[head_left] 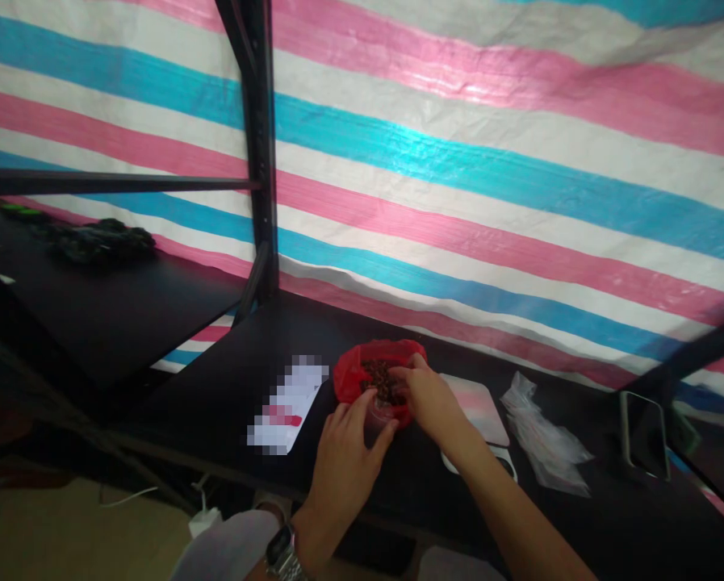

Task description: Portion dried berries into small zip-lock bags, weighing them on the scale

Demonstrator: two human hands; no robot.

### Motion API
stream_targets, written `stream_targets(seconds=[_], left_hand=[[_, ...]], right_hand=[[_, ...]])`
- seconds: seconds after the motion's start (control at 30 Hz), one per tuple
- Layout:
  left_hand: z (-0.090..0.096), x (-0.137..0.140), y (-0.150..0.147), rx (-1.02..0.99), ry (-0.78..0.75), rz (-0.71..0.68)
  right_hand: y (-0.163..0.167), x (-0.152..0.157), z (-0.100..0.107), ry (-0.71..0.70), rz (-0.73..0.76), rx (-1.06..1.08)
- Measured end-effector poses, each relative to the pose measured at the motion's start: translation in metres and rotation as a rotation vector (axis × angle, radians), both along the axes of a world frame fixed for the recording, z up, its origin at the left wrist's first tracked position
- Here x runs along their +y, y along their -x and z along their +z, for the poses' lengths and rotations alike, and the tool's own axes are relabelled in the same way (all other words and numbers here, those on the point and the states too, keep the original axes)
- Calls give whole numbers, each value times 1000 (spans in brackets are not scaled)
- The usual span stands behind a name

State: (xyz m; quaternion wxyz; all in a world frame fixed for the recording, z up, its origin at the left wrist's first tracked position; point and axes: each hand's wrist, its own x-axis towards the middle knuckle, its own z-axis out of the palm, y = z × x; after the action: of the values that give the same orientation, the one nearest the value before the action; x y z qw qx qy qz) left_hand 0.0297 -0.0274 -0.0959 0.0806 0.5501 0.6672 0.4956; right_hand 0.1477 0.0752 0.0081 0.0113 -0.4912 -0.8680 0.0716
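Observation:
A red plastic bag lies open on the black table, with many small brown pieces inside. At its front edge, my left hand is closed around a small see-through container, thumb and fingers on either side. My right hand reaches into the bag from the right. Its fingers are bent among the brown pieces, and whatever they pinch is hidden. Just right of the bag, partly under my right forearm, sits a digital scale with a flat square plate.
A printed white packet lies left of the bag. Clear plastic bags are piled right of the scale, and a phone stands farther right. A black metal post rises behind. Dark bundled items rest on the left shelf.

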Motion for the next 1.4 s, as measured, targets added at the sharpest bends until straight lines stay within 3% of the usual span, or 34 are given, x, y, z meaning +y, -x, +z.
stream_targets(seconds=[0.2,0.47,1.07,1.4], left_hand=[[1,0,2,-43,-19,-79],[4,-3,1,-140,-6,-86],[9,3,5,-341,-49,-119],[8,8,21,-193,-113,28]], right_hand=[[-3,2,-15,81,72,248],[-6,3,-11,-59,-133,192],[-7,16,-36,439,-39,727],[-25,1,-30,418,-160,1030]])
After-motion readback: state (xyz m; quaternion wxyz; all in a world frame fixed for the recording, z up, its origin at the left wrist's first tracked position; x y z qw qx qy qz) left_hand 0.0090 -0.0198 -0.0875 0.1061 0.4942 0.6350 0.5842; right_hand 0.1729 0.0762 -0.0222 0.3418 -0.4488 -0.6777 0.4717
